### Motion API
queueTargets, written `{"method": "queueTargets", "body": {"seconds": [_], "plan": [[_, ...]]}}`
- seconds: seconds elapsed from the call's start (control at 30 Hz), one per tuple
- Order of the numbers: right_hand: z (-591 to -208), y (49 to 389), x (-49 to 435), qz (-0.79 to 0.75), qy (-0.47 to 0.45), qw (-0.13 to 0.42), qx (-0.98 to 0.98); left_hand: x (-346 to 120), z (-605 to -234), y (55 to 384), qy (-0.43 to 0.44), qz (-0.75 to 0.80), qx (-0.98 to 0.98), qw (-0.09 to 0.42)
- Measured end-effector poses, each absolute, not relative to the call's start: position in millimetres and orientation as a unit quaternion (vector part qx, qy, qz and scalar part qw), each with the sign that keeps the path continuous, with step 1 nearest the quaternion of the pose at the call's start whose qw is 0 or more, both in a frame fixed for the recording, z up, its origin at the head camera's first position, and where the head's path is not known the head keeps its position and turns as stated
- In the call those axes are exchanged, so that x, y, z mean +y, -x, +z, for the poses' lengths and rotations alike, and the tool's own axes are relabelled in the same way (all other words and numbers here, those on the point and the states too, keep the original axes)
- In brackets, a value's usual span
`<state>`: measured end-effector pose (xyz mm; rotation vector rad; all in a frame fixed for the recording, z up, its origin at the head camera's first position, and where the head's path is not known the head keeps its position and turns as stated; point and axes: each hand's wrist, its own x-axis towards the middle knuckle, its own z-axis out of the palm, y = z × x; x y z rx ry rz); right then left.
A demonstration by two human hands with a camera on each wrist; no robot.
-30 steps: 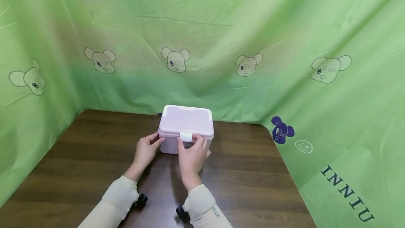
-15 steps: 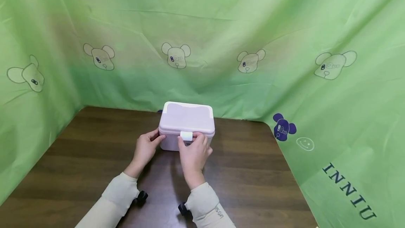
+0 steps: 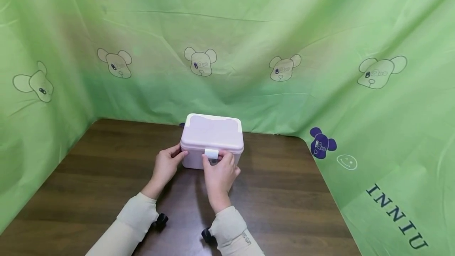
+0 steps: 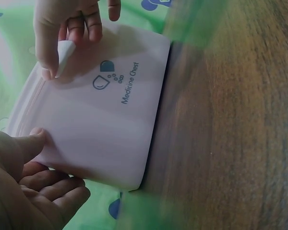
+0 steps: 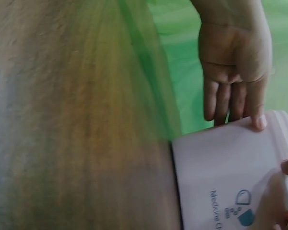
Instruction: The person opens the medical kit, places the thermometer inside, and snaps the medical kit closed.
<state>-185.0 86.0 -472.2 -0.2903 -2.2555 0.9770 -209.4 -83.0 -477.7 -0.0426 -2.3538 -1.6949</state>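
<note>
A pale pink-lilac medicine chest (image 3: pixel 212 131) stands on the table with its lid down. In the left wrist view, its front (image 4: pixel 105 124) bears a capsule print and the words "Medicine Chest". My left hand (image 3: pixel 165 167) holds the chest's left front corner, thumb on the front just below the lid and fingers along the side. At the front centre, the white latch (image 3: pixel 211 153) sticks out from the lid's edge. My right hand (image 3: pixel 220 175) pinches that latch between thumb at its left and fingers at its right. In the left wrist view the latch (image 4: pixel 65 57) tilts away from the front.
The dark wooden table (image 3: pixel 284 192) spreads around the chest. A green curtain (image 3: pixel 241 23) with printed bear heads hangs close behind the chest and along both sides. Black wrist cameras (image 3: pixel 160 221) sit under the cream sleeves (image 3: pixel 131 220).
The head view has shifted slightly. Both hands keep their places on the chest and its latch, and the lid stays down.
</note>
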Motion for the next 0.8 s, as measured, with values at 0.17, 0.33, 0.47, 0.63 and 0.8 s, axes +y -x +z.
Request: {"method": "queueTargets", "body": {"seconds": [0.17,0.33,0.47,0.63,0.8], "plan": [[-478.8,191.2,85.6,0.377,0.107,0.348,-0.852,-83.0,-475.4,210.9,0.016,-0.581,-0.804,0.126],[-481.1,193.4,87.4,0.373,0.100,0.363,-0.848,-82.7,-474.9,211.3,0.017,-0.578,-0.808,0.115],[-481.0,191.3,90.6,0.372,0.089,0.361,-0.851,-82.5,-475.0,210.9,0.014,-0.579,-0.808,0.108],[-480.1,188.1,97.0,0.392,0.066,0.351,-0.848,-82.2,-475.0,211.8,0.013,-0.575,-0.811,0.108],[-478.0,182.0,109.3,0.451,0.014,0.318,-0.834,-83.0,-474.7,210.3,0.007,-0.576,-0.812,0.097]]}}
